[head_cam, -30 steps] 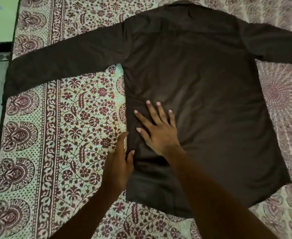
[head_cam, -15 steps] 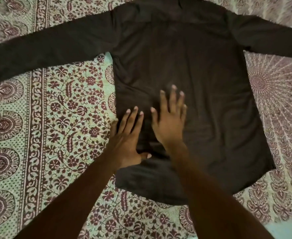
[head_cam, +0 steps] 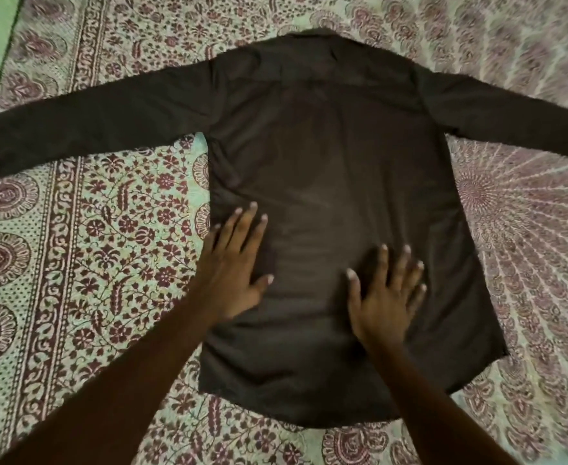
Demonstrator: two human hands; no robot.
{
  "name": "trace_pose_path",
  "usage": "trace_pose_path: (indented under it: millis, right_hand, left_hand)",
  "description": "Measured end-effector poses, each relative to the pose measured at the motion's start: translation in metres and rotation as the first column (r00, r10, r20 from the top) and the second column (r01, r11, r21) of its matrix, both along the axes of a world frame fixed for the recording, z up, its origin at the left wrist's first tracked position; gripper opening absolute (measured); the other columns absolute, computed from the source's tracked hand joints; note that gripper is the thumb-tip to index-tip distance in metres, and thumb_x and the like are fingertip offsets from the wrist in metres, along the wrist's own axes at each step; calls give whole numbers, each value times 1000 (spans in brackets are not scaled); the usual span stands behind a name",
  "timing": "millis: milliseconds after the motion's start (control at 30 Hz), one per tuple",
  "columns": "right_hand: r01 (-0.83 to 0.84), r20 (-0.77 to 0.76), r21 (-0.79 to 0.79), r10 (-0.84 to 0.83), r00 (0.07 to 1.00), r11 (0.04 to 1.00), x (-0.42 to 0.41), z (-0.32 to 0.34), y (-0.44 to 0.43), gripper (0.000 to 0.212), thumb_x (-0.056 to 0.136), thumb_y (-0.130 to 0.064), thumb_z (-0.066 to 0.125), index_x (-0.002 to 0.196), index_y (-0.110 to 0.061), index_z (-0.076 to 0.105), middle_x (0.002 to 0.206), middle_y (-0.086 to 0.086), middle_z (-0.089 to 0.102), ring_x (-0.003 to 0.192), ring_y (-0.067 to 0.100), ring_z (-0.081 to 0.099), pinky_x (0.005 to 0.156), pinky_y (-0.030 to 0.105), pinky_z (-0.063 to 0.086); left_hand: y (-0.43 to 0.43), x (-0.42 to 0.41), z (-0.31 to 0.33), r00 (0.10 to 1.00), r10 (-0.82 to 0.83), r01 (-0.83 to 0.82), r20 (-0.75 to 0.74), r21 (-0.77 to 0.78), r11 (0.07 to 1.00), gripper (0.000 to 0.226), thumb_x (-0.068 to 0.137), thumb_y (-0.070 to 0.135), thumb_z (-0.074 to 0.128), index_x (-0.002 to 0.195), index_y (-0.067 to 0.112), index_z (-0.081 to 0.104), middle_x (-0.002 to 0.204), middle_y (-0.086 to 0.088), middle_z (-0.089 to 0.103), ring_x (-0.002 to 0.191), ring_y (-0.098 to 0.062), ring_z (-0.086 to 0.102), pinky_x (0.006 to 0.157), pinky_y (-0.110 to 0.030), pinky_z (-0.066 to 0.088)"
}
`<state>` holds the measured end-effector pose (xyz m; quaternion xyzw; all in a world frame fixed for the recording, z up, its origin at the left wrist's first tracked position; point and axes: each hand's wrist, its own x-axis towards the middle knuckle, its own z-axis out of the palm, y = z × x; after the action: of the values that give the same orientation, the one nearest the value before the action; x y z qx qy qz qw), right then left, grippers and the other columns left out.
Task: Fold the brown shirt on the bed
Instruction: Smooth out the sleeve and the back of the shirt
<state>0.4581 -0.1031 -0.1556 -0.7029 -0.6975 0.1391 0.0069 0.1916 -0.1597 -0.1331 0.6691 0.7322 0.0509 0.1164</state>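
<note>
Brown shirt (head_cam: 326,162) is lying flat on the bed (head_cam: 108,246), with its sleeves (head_cam: 91,135) sticking out to both sides. We are pressing our left hand (head_cam: 234,273) down at the shirt's left edge and our right hand (head_cam: 383,297) nearer the middle. Both hands are lying wide open and stretched out flat, grabbing nothing. We are guessing why: we are smoothing out the bumps, so the folds will be coming out neat.

The left hand (head_cam: 234,266) and right hand (head_cam: 384,297) lie flat, palms down, fingers straight and spread
</note>
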Motion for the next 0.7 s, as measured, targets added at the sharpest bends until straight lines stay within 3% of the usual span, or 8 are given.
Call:
trace_pose_path:
  millis: [133,200,300,367,433,533,600,700]
  right_hand:
    - [-406,-114,216,436,893,888,-123,-3,69,63,106,-46,37,164,-23,25,174,4,6,161,30,2,125,55,17]
    - [-544,-157,182,570,807,819,-184,-5,97,61,107,-40,38,164,-23,24,175,1,4,161,27,-1,125,55,17]
    - [-706,-100,32,705,702,707,-227,-22,113,59,108,-43,32,164,-31,20,175,-3,1,161,25,-3,126,59,13]
    - [-681,-64,14,680,730,732,-212,-30,115,57,106,-56,26,162,-47,16,174,-9,0,161,22,-3,126,58,7]
    - [-554,-41,37,556,830,831,-170,-32,107,58,102,-69,24,158,-58,11,174,-12,0,161,22,0,126,57,4]
    - [-244,39,87,242,970,966,-82,-31,85,67,96,-78,24,158,-58,9,174,-7,5,161,27,6,124,61,11]
    - [-77,39,84,74,997,993,-41,-29,72,71,96,-79,21,161,-52,8,174,-1,8,160,31,9,124,62,15]
    - [-208,63,27,206,977,978,-5,-26,64,72,96,-77,22,161,-51,5,175,-3,2,161,27,4,127,57,12]
  left_hand:
    - [39,-34,-27,986,168,-169,-17,-127,977,131,69,95,39,165,15,-2,174,-10,-12,161,-29,-4,125,-58,10]
    - [34,-38,-35,981,195,-195,-17,-149,969,141,59,102,27,165,15,-4,173,-10,-13,161,-28,-6,126,-56,7]
    - [32,-42,-41,983,185,-179,15,-169,969,154,47,105,33,165,13,-7,173,-9,-13,161,-26,-7,125,-57,7]
    - [33,-46,-42,985,174,-168,16,-195,966,157,45,106,35,164,14,-11,172,-7,-19,160,-26,-10,125,-58,7]
    - [34,-48,-40,985,171,-162,22,-231,960,158,44,106,35,162,16,-17,170,-5,-27,159,-25,-16,125,-58,4]
    - [36,-49,-37,985,171,-159,25,-250,955,158,42,107,34,161,19,-22,168,-3,-33,158,-25,-20,125,-59,2]
    - [37,-50,-37,985,172,-164,13,-242,956,158,43,106,35,161,19,-22,169,-4,-31,159,-26,-18,125,-59,4]
    - [33,-41,-37,984,178,-177,-10,-178,968,151,55,99,49,164,11,-9,172,-13,-16,160,-33,-8,126,-59,10]
